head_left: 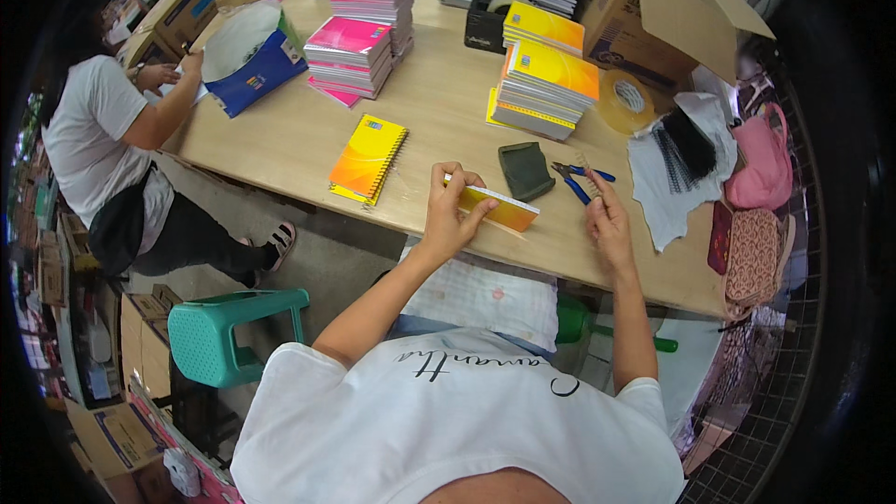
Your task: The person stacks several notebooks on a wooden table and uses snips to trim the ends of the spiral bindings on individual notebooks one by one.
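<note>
My left hand point(451, 215) is closed on a small yellow-orange notebook point(509, 212), held on edge with its punched side facing up. No wire shows along that side. In my right hand point(609, 222) a thin spiral binding wire point(587, 171) is pinched, apart from the notebook. Beside that wire, blue-handled pliers point(578, 189) lie on the table. A dark green folded pouch or cloth point(525, 171) sits just beyond the notebook. Left of my left hand lie spiral-bound yellow notebooks point(370, 157), with coils along their right edge.
Stacks of yellow notebooks point(544, 84) and pink notebooks point(349, 51) stand farther back on the wooden table point(429, 84). At right are a tape roll point(625, 101), black coils point(686, 149) on white cloth, a pink bag point(758, 163) and a cardboard box point(644, 19). Another person point(117, 121) writes at left.
</note>
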`<state>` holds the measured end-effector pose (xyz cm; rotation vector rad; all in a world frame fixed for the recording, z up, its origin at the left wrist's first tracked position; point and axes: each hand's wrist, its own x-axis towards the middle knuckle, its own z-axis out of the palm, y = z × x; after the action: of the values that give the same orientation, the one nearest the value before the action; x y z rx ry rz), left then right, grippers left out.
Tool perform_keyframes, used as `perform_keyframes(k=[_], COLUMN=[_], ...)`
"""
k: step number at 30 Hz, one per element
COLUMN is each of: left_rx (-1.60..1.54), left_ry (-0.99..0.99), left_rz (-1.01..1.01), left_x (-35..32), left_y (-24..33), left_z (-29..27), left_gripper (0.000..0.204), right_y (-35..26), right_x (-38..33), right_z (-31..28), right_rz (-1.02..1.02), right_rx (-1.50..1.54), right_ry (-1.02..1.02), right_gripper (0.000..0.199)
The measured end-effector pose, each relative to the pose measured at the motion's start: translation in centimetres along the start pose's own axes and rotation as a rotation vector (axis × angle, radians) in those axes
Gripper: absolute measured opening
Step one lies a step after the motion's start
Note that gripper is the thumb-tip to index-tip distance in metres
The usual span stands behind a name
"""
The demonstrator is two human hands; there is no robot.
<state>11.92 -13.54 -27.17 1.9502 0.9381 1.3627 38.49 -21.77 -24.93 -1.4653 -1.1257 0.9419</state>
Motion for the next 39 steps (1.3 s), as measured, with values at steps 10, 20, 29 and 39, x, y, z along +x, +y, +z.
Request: perform_keyframes(k=[10,20,29,39], left_rx=[-0.033,-0.023,-0.016,0.076], left_ry=[-0.018,-0.018,-0.002,0.104], left_rz=[0.0,0.006,0.008,0.055], left_x=[-0.3,-0.6,-0.8,-3.0], left_y=[-0.3,0.2,0.4,-1.1], left_z=[0.5,0.7,0.7,1.2], left_gripper=[0.03,0.03,0.028,0.031], right_y=[-5.1,-4.4,-4.2,-4.8], right_x=[-1.4,-0.8,-0.7,-1.9], right_z=[1.9,3.2,2.8,4.2], right_rz=[-0.343,-0.448,-0.334,-0.464], right_rx=[-0.422,-0.282,-0.281,-0.472], right_ry=[-0.086,-0.165,-0.323,-0.319], right_gripper=[0.028,0.018,0.016,0.009])
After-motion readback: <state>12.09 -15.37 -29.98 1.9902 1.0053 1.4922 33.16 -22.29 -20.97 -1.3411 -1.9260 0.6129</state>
